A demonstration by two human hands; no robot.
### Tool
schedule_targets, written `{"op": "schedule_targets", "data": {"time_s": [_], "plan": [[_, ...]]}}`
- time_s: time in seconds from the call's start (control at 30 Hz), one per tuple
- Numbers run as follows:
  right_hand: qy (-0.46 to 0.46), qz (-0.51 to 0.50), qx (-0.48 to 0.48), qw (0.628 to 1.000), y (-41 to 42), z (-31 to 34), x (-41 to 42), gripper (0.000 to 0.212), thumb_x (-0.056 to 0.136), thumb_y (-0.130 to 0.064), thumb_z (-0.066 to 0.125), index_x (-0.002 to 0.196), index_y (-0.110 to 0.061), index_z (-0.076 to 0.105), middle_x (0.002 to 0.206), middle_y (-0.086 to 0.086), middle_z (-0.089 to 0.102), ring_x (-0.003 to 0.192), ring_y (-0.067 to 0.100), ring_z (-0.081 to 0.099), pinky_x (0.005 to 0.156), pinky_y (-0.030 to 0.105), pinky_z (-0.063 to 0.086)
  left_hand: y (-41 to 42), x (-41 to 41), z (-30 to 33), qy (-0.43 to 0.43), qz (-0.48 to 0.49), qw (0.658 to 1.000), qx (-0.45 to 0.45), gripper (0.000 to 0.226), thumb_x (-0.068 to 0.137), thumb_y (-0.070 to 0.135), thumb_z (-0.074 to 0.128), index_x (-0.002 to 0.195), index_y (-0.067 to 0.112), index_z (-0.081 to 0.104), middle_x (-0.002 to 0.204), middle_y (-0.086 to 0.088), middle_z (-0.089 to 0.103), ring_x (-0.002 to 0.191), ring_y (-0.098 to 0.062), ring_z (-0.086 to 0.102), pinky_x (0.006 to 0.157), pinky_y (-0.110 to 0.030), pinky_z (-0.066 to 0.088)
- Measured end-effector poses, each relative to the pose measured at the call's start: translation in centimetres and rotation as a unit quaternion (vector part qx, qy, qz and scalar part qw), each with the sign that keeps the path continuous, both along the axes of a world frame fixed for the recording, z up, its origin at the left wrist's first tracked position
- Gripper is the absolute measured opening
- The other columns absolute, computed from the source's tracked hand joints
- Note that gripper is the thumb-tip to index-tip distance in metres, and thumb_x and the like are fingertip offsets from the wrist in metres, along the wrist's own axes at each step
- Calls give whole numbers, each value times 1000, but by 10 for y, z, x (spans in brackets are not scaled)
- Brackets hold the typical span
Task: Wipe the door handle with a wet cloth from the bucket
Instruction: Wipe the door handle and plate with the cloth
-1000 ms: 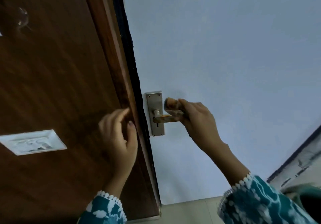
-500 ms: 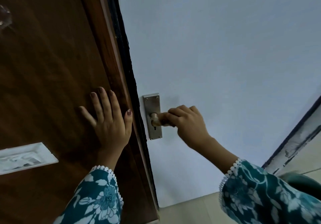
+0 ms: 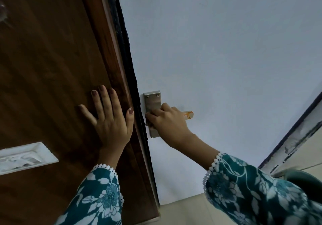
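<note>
A metal door handle (image 3: 187, 114) juts right from its steel backplate (image 3: 152, 99) on the pale door (image 3: 217, 59). My right hand (image 3: 167, 121) is closed around the base of the lever and pressed against the plate. Only the lever's orange-stained tip shows past my knuckles. The small brownish cloth is bunched inside my fingers and almost fully hidden. My left hand (image 3: 109, 120) lies flat with fingers spread on the brown wooden panel (image 3: 52, 67) just left of the door edge. No bucket can be clearly made out.
A white rectangular plate (image 3: 22, 156) is fixed to the brown panel at lower left. A dark-edged frame (image 3: 287, 141) runs diagonally at the right. A dull green rounded object (image 3: 306, 177) sits at the lower right. Beige floor (image 3: 183, 210) shows below the door.
My right hand slid left along the lever from its tip to the backplate, uncovering the lever's end. My left hand went from curled at the door edge to flat on the wood.
</note>
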State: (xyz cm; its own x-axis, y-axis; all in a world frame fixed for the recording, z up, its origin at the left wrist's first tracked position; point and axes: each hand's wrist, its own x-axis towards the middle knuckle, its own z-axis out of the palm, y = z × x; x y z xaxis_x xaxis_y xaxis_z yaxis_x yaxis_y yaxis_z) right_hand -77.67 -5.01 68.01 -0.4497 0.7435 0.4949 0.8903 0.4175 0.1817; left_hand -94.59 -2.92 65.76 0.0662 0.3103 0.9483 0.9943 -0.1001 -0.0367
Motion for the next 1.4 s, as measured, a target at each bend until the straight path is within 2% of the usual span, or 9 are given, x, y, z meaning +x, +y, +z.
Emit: {"op": "schedule_targets", "data": {"time_s": [0.17, 0.3, 0.5, 0.7, 0.87, 1.1, 1.23, 1.33, 1.4], "plan": [[55, 17, -16, 998, 7, 2, 18, 35, 63, -4, 71, 87, -29, 74, 80, -11, 72, 66, 21, 58, 47, 23, 28, 0, -1, 0, -4, -8, 1000, 4, 63, 99, 39, 31, 150, 7, 10, 153, -16, 20, 147, -24, -4, 113, -57, -5], [75, -28, -81, 994, 12, 4, 49, 33, 86, -12, 57, 105, -36, 69, 105, -16, 70, 89, 19, 56, 55, 25, 34, 2, -2, -1, -3, -5, 1000, 2, 63, 99, 39, 31, 150, 7, 11, 152, -18, 21, 147, -23, -4, 113, -57, -5], [112, -54, -100, 987, 9, 9, 64, 25, 91, -23, 52, 105, -35, 68, 109, -14, 68, 94, 18, 54, 55, 24, 35, 0, 4, -1, -26, -9, 1000, 1, 62, 99, 36, 29, 150, 8, 7, 152, -19, 24, 147, -21, -5, 112, -58, -5], [45, -24, -66, 997, 3, 7, -1, 18, 66, -10, 64, 71, -24, 73, 67, -6, 69, 66, 21, 58, 48, 24, 23, -1, 11, -2, -40, -15, 999, 8, 62, 98, 32, 30, 150, 7, 7, 152, -13, 19, 147, -21, -3, 110, -63, 0], [84, -42, -42, 995, 8, 0, 45, 40, 69, -1, 61, 93, -30, 73, 89, -11, 73, 79, 22, 59, 52, 25, 37, 1, 9, -3, -35, -12, 999, 13, 61, 99, 33, 29, 150, 7, 8, 152, -16, 23, 147, -21, -2, 111, -61, -2], [93, -103, -59, 989, 6, 3, 88, 27, 75, -10, 66, 84, -34, 73, 81, -15, 74, 72, 19, 56, 48, 21, 29, 2, 11, -4, -40, -2, 999, 15, 60, 99, 32, 26, 149, 5, 10, 151, -20, 26, 147, -22, 1, 108, -65, 4], [40, -53, -54, 996, 3, 6, 35, 31, 53, -2, 70, 70, -28, 73, 66, -11, 70, 63, 19, 57, 45, 19, 21, 0, 13, -2, -44, -9, 999, 11, 60, 99, 33, 25, 149, 6, 7, 152, -15, 20, 147, -20, -2, 108, -65, 3], [41, -47, -22, 998, 3, 3, 15, 29, 43, -5, 75, 59, -29, 69, 55, -13, 65, 54, 15, 55, 46, 15, 3, 1, 12, -4, -40, -8, 999, 13, 59, 99, 33, 25, 150, 7, 6, 153, -14, 19, 147, -19, -2, 111, -59, -4], [80, -31, 4, 996, 8, -5, 26, 34, 45, -1, 75, 66, -27, 72, 61, -12, 69, 55, 19, 56, 42, 14, 18, 1, 11, -4, -37, -7, 999, 14, 59, 99, 32, 26, 149, 6, 7, 153, -17, 23, 147, -20, -2, 112, -56, -8]]}}
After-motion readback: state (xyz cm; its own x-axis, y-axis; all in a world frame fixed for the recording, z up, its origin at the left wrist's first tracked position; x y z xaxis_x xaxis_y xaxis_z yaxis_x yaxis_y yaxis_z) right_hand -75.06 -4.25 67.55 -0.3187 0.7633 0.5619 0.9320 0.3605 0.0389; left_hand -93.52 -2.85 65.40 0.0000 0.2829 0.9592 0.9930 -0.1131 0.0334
